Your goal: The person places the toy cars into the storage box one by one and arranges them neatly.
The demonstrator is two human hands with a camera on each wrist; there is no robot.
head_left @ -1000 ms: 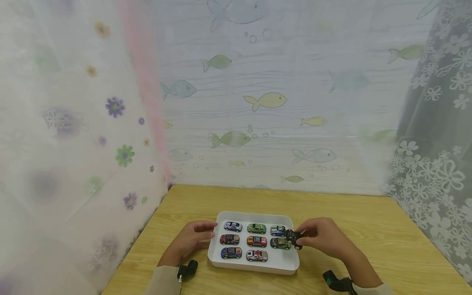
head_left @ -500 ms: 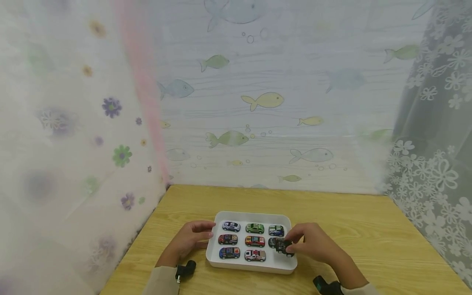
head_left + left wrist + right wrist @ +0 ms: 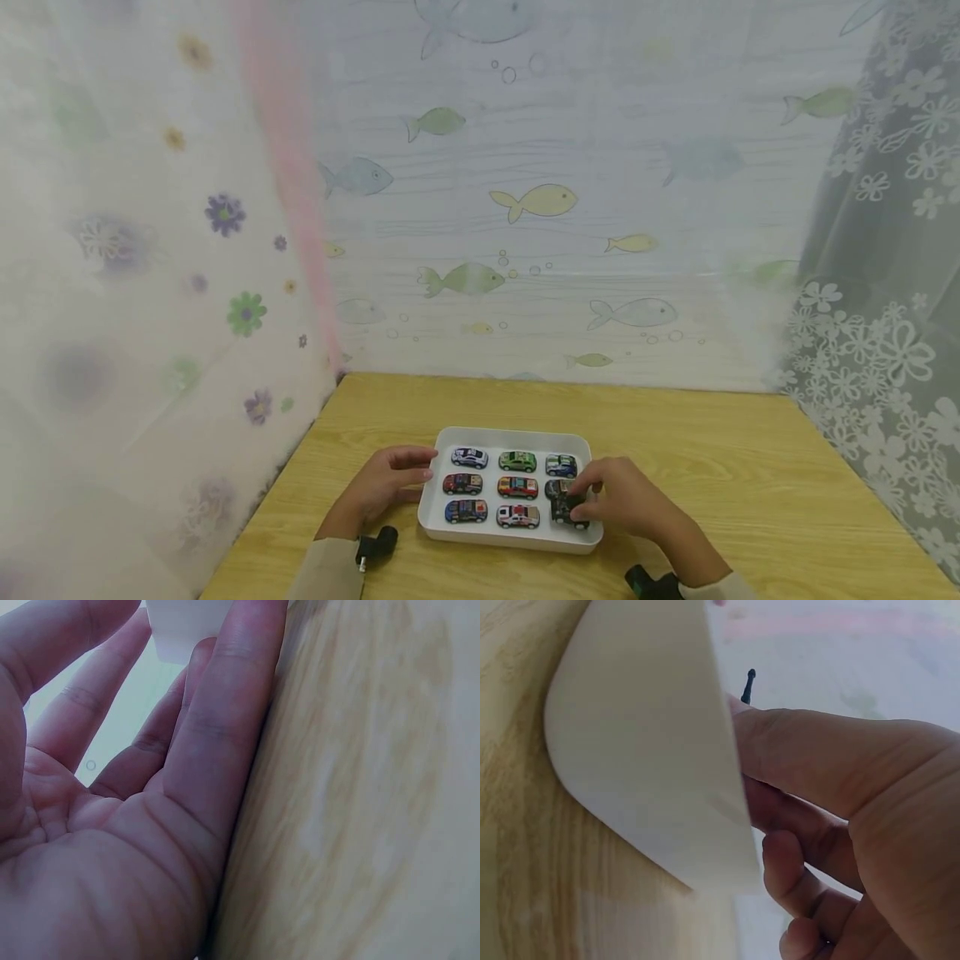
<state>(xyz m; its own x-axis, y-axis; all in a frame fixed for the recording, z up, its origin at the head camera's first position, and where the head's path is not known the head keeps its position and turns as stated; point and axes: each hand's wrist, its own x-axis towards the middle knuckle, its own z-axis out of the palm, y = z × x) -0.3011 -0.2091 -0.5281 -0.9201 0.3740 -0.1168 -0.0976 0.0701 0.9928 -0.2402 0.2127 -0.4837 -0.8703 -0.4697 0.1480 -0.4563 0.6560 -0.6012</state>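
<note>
A white tray (image 3: 510, 537) holds rows of small toy cars, among them a green car (image 3: 517, 461) and a red-and-yellow car (image 3: 517, 487). My right hand (image 3: 626, 500) pinches a black toy car (image 3: 564, 512) in the tray's front right corner, beside a dark patterned car (image 3: 558, 488). In the right wrist view the tray wall (image 3: 645, 742) hides that car and my fingertips. My left hand (image 3: 382, 483) touches the tray's left side with extended fingers; in the left wrist view its little-finger edge lies along the table.
The tray stands on a wooden table (image 3: 675, 425). Behind it hangs a fish-print curtain (image 3: 555, 292), with a flowered curtain (image 3: 150, 333) on the left and a lace-patterned one (image 3: 877, 350) on the right. Black wrist devices (image 3: 378, 546) are worn at both cuffs.
My right hand has carried the black car left and toward the tray's near edge, down into the front right corner. The left hand stays at the tray's side.
</note>
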